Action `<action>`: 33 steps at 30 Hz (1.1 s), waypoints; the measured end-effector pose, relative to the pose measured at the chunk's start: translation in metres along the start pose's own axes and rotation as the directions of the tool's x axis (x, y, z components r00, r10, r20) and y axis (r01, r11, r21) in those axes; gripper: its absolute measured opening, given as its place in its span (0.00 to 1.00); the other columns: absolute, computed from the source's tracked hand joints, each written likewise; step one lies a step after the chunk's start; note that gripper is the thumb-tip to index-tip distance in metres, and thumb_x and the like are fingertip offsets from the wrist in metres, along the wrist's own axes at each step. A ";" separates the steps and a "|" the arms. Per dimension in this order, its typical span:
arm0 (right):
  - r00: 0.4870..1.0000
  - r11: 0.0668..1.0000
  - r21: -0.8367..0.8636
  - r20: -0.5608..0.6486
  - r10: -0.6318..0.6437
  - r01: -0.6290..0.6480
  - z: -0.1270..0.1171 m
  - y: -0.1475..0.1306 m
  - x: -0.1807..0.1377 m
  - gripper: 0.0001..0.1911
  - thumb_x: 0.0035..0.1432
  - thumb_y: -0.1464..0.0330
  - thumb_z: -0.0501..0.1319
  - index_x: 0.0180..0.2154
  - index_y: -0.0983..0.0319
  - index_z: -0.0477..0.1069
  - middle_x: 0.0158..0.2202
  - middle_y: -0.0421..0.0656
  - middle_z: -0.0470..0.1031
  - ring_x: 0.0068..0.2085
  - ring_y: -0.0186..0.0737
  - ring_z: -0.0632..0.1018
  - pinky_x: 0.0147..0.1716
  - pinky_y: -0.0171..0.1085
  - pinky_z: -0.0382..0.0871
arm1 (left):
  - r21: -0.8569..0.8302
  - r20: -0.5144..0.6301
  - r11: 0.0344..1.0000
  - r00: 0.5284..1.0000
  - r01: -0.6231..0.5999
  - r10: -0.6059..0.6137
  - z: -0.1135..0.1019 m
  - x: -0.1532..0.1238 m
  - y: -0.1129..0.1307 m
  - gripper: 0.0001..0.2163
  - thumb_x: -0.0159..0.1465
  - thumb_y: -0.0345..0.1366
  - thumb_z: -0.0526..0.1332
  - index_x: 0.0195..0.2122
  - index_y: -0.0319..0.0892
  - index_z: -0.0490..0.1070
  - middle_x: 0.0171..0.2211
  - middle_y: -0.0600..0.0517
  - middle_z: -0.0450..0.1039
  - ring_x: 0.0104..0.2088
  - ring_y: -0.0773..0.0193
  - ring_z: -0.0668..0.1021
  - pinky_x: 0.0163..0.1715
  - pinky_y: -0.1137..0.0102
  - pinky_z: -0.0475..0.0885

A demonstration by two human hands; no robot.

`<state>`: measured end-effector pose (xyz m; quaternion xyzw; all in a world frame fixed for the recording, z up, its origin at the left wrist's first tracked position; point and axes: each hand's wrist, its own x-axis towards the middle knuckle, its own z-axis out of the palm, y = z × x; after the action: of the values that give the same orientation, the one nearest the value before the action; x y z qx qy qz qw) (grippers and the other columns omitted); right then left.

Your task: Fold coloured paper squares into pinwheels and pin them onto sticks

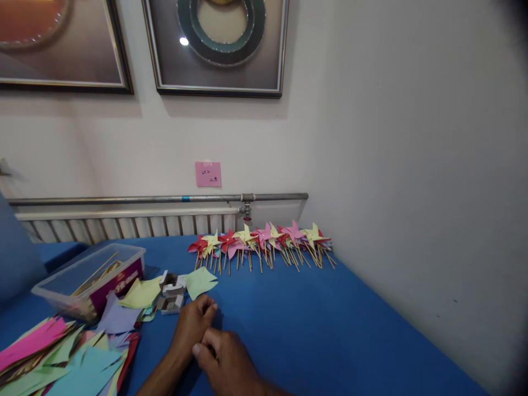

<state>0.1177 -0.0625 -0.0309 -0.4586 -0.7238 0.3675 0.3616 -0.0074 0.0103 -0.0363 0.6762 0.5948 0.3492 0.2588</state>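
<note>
On the blue-covered bench, your left hand and right hand appear to meet near the left wrist, fingers curled; whether either grips something small cannot be told. Just beyond your left lie a pale green slit paper sheet and small open white cardboard boxes, presumably placed for short reach. Multicoloured paper pinwheels on wooden sticks line the back, heads wallward, probably protecting their vanes.

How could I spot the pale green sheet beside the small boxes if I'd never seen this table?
On the blue table, find the clear plastic tub, then the small white boxes to its right. The pale green sheet lies right of them, just beyond the left hand. Unlike the other loose papers, all left of the boxes, it lies alone.
</note>
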 end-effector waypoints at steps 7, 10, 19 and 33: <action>1.000 1.000 0.001 0.001 0.028 -0.028 -0.001 -0.004 0.000 0.12 0.63 0.68 0.59 0.26 0.61 0.65 0.22 0.34 0.64 0.26 0.30 0.64 0.26 0.34 0.50 | -0.016 -0.003 1.000 1.000 0.006 -0.006 0.000 0.000 0.001 0.09 0.60 0.40 0.56 0.26 0.43 0.69 0.24 0.54 0.73 0.28 0.63 0.74 0.31 0.70 0.63; 1.000 1.000 0.012 0.000 0.025 -0.025 -0.001 -0.004 0.001 0.12 0.63 0.68 0.59 0.26 0.61 0.65 0.23 0.34 0.64 0.26 0.30 0.65 0.26 0.33 0.50 | -0.022 0.006 1.000 1.000 0.011 -0.011 0.000 0.000 0.001 0.09 0.59 0.40 0.55 0.26 0.43 0.69 0.23 0.54 0.72 0.27 0.62 0.73 0.31 0.70 0.63; 1.000 1.000 0.005 0.002 0.012 -0.012 0.001 -0.001 0.001 0.13 0.63 0.69 0.59 0.26 0.61 0.63 0.22 0.33 0.62 0.26 0.29 0.64 0.26 0.34 0.50 | -0.020 -0.002 1.000 1.000 -0.011 0.011 0.001 0.000 -0.002 0.10 0.59 0.42 0.55 0.27 0.43 0.69 0.24 0.53 0.73 0.28 0.61 0.74 0.31 0.68 0.64; 0.999 0.999 -0.003 0.001 0.042 -0.042 0.001 -0.001 0.001 0.12 0.63 0.68 0.60 0.26 0.61 0.66 0.23 0.33 0.63 0.26 0.30 0.65 0.26 0.34 0.50 | -0.014 0.006 1.000 1.000 -0.007 0.007 0.000 -0.001 0.000 0.11 0.59 0.43 0.54 0.26 0.43 0.68 0.24 0.54 0.72 0.28 0.61 0.73 0.31 0.68 0.63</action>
<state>0.1162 -0.0624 -0.0307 -0.4742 -0.7147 0.3741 0.3528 -0.0076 0.0095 -0.0361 0.6776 0.5891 0.3524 0.2640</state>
